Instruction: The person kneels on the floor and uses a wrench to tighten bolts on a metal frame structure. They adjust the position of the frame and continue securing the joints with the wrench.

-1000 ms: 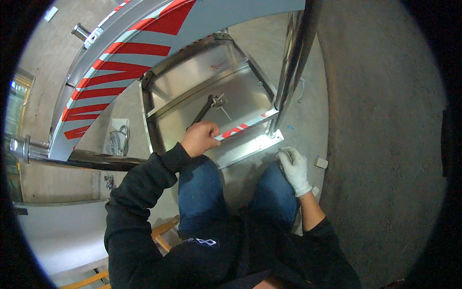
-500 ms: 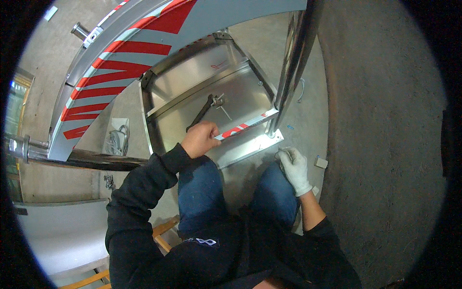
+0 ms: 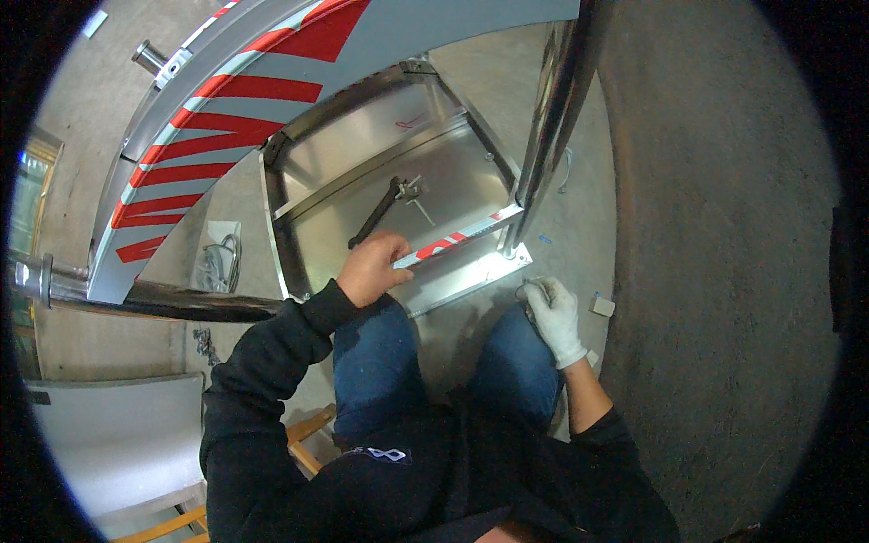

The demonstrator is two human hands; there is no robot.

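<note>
The slim bar [image 3: 459, 238] bears red-and-white stripes, apparently slanted.

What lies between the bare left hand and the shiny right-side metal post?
In the head view, a narrow red-and-white striped bar spans from left hand to post.

The place looks like a workshop or an assembly area. A bare grey concrete floor [image 3: 493, 68] runs beneath a large metal frame [image 3: 434, 167], with shiny thick pipes [image 3: 566, 81] and a curved grey panel [image 3: 262, 88] bearing red warning stripes. A coiled cable [image 3: 233, 262] lies to the left, with a little heap of small parts [image 3: 205, 344] nearer the person. The right hand [image 3: 552, 312] wears a pale work glove [image 3: 563, 339], another sign of manual work. A broad, dark, rough surface [image 3: 706, 253] fills the right side, adding to the industrial look.
</note>
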